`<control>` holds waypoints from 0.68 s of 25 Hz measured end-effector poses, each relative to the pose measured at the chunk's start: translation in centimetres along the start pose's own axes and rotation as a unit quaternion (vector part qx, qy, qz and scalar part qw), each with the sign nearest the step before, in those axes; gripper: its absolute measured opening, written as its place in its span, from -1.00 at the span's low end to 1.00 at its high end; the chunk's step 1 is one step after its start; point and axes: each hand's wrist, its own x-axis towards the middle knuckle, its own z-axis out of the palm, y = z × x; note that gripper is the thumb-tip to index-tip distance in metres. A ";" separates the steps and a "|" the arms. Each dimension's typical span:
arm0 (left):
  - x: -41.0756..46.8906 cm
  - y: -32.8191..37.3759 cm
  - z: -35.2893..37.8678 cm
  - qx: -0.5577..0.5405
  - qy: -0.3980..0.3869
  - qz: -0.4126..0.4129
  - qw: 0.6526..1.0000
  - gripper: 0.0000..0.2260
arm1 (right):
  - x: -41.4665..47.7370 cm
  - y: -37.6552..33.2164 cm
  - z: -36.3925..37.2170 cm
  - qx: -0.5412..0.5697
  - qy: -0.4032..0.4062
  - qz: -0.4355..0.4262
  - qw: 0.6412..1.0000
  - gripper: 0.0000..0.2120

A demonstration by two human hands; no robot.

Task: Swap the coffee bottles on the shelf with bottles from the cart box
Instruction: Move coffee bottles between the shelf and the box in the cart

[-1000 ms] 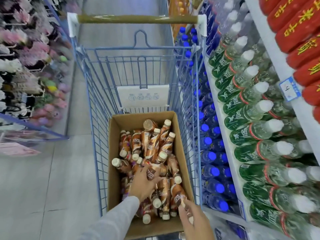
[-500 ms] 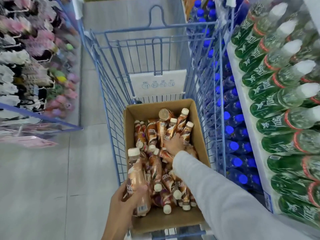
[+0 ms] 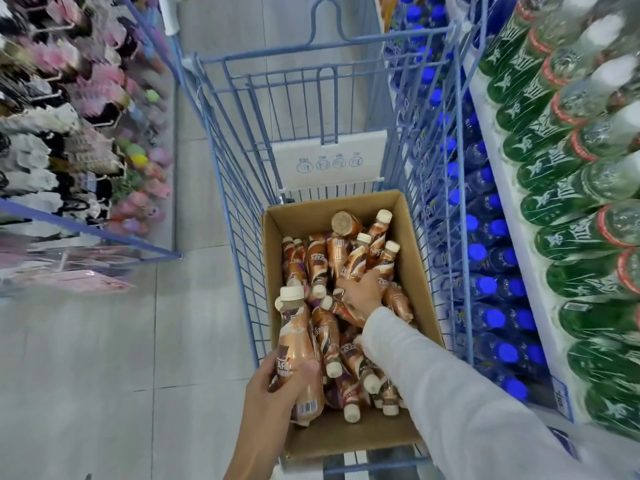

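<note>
An open cardboard box (image 3: pixel 414 268) sits in a blue wire cart (image 3: pixel 239 209) and holds several brown coffee bottles (image 3: pixel 325 334) with cream caps, lying in a loose pile. My left hand (image 3: pixel 273 386) grips one coffee bottle (image 3: pixel 298 336) upright, just above the box's near left corner. My right hand (image 3: pixel 360 289), in a white sleeve, reaches into the far half of the box. Its fingers curl around a coffee bottle (image 3: pixel 384 268) that lies in the pile.
Shelves close on the right hold blue-capped bottles (image 3: pixel 485 285) low down and green-labelled bottles (image 3: pixel 571 206) above. A rack of pink and white goods (image 3: pixel 69 133) lines the left side. Grey tiled floor (image 3: pixel 121 358) lies between the rack and the cart.
A second ago both hands were at the box's near end. My left hand has since lifted a bottle upright, and my right hand has reached to the far bottles and stayed there.
</note>
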 end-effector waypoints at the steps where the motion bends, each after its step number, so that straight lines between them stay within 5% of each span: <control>1: -0.3 0.2 0.1 0.001 -0.014 0.006 1.000 -0.76 | -1.1 0.0 -1.3 0.016 -0.015 -0.009 1.000 -0.18; 8: -4.5 3.5 4.6 0.017 -0.137 0.059 0.989 -0.76 | -15.1 1.6 -14.0 0.127 -0.046 -0.078 0.988 -0.32; 12: -9.2 5.0 9.6 0.048 -0.226 0.093 0.969 -0.52 | -23.4 3.6 -21.3 0.213 0.032 -0.110 0.970 -0.46; 17: -17.2 3.4 17.3 0.119 -0.315 0.136 0.932 -0.61 | -32.1 9.0 -29.9 0.322 0.146 -0.148 0.924 -0.42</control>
